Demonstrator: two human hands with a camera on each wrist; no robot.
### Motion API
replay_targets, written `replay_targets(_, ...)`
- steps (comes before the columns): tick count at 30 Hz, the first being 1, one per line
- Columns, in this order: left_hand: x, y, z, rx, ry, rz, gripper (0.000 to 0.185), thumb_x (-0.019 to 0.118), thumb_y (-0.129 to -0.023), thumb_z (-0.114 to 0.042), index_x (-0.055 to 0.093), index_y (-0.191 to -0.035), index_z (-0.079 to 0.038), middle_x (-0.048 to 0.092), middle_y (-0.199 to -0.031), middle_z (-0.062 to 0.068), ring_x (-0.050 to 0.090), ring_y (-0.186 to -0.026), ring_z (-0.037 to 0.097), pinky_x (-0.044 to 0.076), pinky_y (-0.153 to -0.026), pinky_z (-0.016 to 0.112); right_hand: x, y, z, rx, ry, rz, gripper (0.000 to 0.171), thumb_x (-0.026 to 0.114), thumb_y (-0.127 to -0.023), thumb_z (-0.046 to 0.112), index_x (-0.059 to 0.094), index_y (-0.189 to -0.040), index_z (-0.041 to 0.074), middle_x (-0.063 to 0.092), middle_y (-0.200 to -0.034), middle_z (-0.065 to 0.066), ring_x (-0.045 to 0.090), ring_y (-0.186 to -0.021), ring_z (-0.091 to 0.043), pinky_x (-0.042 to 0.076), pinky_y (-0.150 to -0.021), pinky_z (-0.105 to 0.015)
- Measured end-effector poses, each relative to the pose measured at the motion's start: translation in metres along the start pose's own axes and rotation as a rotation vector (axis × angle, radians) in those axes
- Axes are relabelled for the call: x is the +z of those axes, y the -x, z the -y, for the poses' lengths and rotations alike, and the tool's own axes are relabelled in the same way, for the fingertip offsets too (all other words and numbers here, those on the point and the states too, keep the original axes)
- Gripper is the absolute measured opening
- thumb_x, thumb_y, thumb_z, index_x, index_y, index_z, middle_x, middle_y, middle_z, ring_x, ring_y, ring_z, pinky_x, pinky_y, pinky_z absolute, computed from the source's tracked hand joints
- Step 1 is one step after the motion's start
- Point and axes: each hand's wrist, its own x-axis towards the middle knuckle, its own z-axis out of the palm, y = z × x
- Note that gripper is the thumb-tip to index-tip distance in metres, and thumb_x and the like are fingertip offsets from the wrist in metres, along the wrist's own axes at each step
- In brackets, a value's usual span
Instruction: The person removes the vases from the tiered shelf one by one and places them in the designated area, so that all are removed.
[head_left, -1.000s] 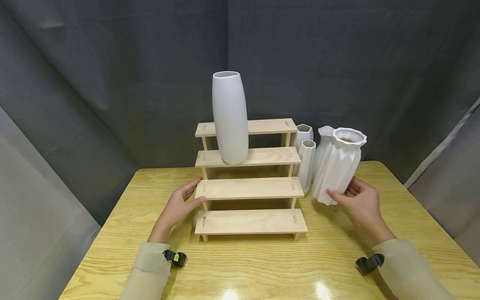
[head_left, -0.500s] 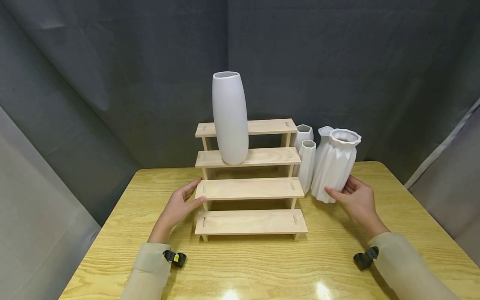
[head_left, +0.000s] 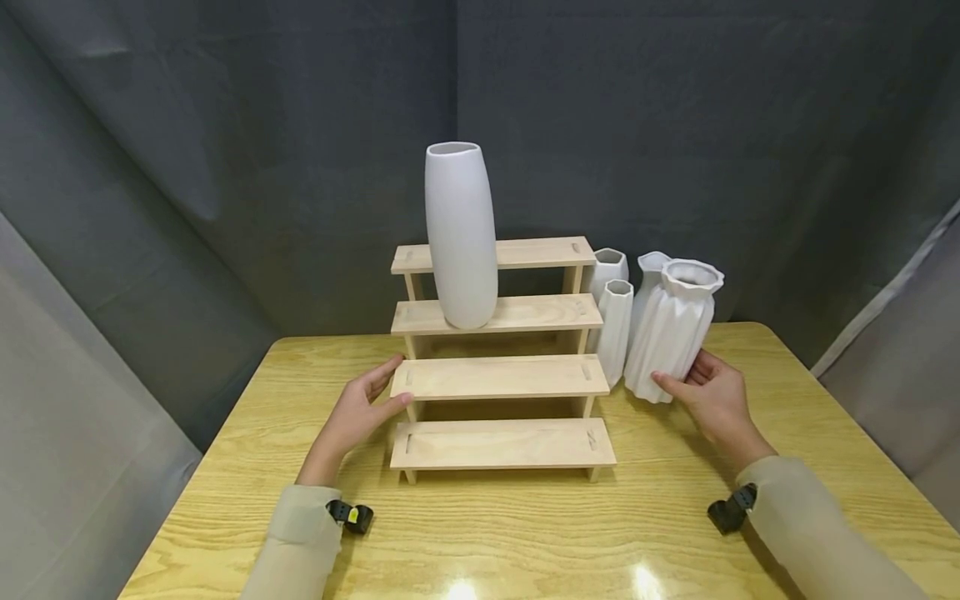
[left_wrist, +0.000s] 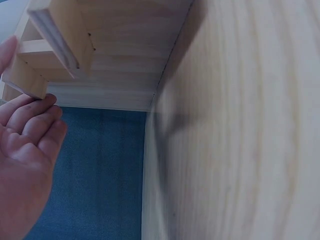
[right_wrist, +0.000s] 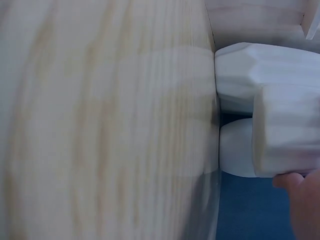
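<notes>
In the head view, my left hand (head_left: 356,412) holds the left end of a plank on a four-step wooden display stand (head_left: 498,379), thumb at the front edge and fingers behind. My right hand (head_left: 712,408) grips a white pleated vase (head_left: 671,333) low down, with the thumb on its near side. The vase leans, its mouth tipped to the right. In the right wrist view, the held vase (right_wrist: 290,130) has its base off the table. A tall smooth white vase (head_left: 461,237) stands on the second step from the top.
Right of the stand are a slim faceted vase (head_left: 615,329), a vase with an angular mouth (head_left: 609,267) and a flared-mouth vase (head_left: 651,265), partly hidden. All stand on the wooden table (head_left: 480,533). A dark curtain (head_left: 480,108) hangs behind.
The pleated vase in my right hand has shifted slightly left and away, toward the other vases. My left hand and the stand have hardly moved.
</notes>
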Motion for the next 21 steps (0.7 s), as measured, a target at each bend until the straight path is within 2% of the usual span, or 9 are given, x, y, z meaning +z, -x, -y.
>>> replay_targets(5,0.000,0.000,0.000,0.000,0.006,0.001,0.070,0.071,-0.093,-0.034,0.039,-0.153,-0.016,0.035,-0.156,0.000,0.031,-0.143,0.021,0.025,-0.116,0.045,-0.001,-0.005,-0.007,-0.005,-0.040,0.013,0.080,0.082,-0.083,0.022,0.041,-0.146,-0.007,0.050,-0.139,-0.026,0.057,-0.109,-0.004,0.049,-0.084,-0.013)
replay_targets(14,0.000,-0.001,0.000,-0.003,0.010,0.005,0.071,0.071,-0.093,-0.034,0.038,-0.153,-0.016,0.035,-0.156,-0.004,0.031,-0.143,0.020,0.026,-0.116,0.044,-0.002,-0.007,-0.008,0.065,-0.039,0.043,0.085,0.081,-0.084,0.026,0.036,-0.149,-0.006,0.045,-0.143,-0.025,0.055,-0.115,-0.011,0.048,-0.086,-0.012)
replay_targets(21,0.000,-0.001,0.000,-0.006,0.004,0.002,0.071,0.071,-0.093,-0.034,0.038,-0.153,-0.016,0.035,-0.156,-0.003,0.031,-0.143,0.021,0.026,-0.116,0.045,-0.004,-0.011,-0.012,0.098,-0.057,0.079,0.090,0.080,-0.085,0.027,0.029,-0.152,-0.006,0.039,-0.148,-0.028,0.050,-0.126,-0.022,0.048,-0.089,-0.013)
